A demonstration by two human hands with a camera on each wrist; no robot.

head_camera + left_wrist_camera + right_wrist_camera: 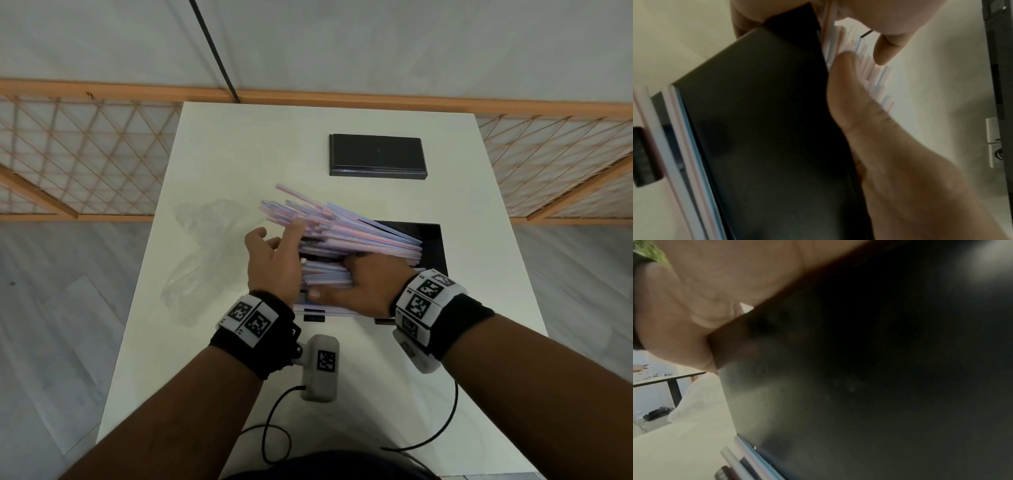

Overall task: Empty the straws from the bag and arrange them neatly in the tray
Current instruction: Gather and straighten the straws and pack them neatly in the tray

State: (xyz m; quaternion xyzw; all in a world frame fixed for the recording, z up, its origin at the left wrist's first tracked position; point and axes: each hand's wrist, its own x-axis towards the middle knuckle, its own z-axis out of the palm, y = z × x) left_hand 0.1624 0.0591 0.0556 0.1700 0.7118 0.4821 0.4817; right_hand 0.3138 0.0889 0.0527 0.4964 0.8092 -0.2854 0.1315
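The thin pastel pink, blue and white plastic straws (pixel 346 226) are looking smooth, lying over a matt black plastic tray (pixel 432 240). A crumpled clear plastic bag (pixel 205 240) is glinting faintly on the smooth white table (pixel 239 144), beside a glossy black rectangular lid (pixel 376 159).

Head overhead; wrists close beside tray (pixel 760 129)

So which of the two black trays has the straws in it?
The near tray, under both hands, holds the straws. The far tray sits apart with nothing visible in it.

1. A big dark tray wall (pixel 869 369) fills most of the picture.
2. The right hand (pixel 715 288) sits at its top left edge.
3. A few straws (pixel 748 457) poke out at its bottom left.
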